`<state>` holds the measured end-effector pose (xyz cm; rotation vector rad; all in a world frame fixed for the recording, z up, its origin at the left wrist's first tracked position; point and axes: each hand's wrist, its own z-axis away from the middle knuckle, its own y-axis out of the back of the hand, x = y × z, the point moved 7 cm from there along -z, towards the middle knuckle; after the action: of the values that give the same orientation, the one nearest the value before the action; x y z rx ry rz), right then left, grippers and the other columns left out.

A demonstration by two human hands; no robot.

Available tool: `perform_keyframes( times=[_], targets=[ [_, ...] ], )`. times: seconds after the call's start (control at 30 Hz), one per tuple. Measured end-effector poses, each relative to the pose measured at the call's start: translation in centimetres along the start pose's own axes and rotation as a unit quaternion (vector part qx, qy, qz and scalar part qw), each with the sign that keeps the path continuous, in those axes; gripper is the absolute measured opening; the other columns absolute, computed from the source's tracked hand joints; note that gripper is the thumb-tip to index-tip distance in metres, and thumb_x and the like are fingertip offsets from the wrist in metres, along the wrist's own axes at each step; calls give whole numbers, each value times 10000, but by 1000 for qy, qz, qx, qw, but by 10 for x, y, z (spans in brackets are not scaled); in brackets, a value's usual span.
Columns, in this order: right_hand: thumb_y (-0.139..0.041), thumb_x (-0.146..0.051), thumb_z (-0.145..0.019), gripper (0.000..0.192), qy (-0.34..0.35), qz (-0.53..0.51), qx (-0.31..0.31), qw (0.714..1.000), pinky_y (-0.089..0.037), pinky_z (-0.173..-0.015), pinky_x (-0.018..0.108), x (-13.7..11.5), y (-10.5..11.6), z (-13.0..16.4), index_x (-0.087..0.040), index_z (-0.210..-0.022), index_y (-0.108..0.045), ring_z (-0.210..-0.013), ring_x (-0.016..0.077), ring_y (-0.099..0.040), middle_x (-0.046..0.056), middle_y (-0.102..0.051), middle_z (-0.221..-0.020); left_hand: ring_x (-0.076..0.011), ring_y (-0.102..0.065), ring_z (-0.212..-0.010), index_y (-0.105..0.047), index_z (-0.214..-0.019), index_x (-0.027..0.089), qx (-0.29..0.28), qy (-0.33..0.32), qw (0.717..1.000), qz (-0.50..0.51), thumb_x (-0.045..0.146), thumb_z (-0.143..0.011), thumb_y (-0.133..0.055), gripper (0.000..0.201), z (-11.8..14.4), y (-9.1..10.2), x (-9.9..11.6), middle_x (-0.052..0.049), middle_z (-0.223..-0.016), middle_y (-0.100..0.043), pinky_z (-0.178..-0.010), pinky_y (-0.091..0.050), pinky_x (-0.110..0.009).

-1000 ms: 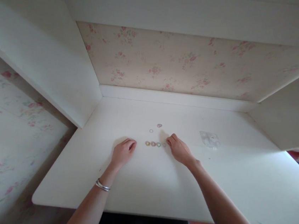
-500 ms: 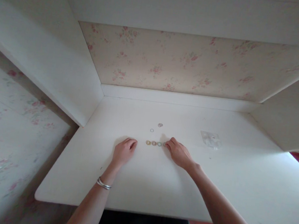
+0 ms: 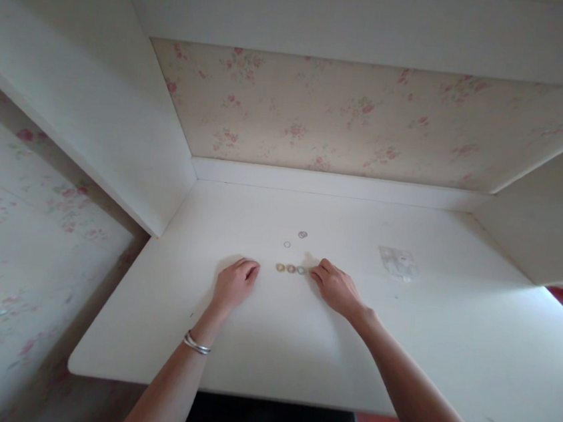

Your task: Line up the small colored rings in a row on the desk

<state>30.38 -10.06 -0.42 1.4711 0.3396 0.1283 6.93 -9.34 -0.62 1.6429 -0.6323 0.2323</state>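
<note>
Small rings lie in a short row on the white desk: a yellowish ring (image 3: 280, 268), a brownish ring (image 3: 291, 269) and a greenish ring (image 3: 301, 270). At the row's right end, my right hand (image 3: 336, 288) pinches another small ring, mostly covered by the fingertips. My left hand (image 3: 234, 285) rests on the desk left of the row, its fingers curled closed and apart from the rings; nothing shows in it. Behind the row are a thin pale ring (image 3: 287, 244) and some overlapping thin rings (image 3: 302, 235).
A clear plastic bag (image 3: 399, 263) lies on the white desk (image 3: 297, 353) to the right. White panels rise at both sides, and a low ledge (image 3: 339, 185) runs along the back under flowered wallpaper. A silver bangle (image 3: 196, 344) circles my left wrist.
My right fingertips now cover more of the ring at the row's right end. The left hand stays in place; the whole view has shifted very slightly.
</note>
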Motion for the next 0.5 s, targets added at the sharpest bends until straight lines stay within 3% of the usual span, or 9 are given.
perform_keyframes(
  times=[0.5],
  targets=[
    [-255,-314,-977,344,6,-11,-3,1000,-368,-659,257,-2,-8,-2,-212,-1031,-580,-788,144,-567,56,-544,-1011,-118,-581,-769,-646,-911,243,-2,2,1000,13,227,-881,-461,189,0,0,0,3,-870,-658,-702,-406,-225]
  ],
)
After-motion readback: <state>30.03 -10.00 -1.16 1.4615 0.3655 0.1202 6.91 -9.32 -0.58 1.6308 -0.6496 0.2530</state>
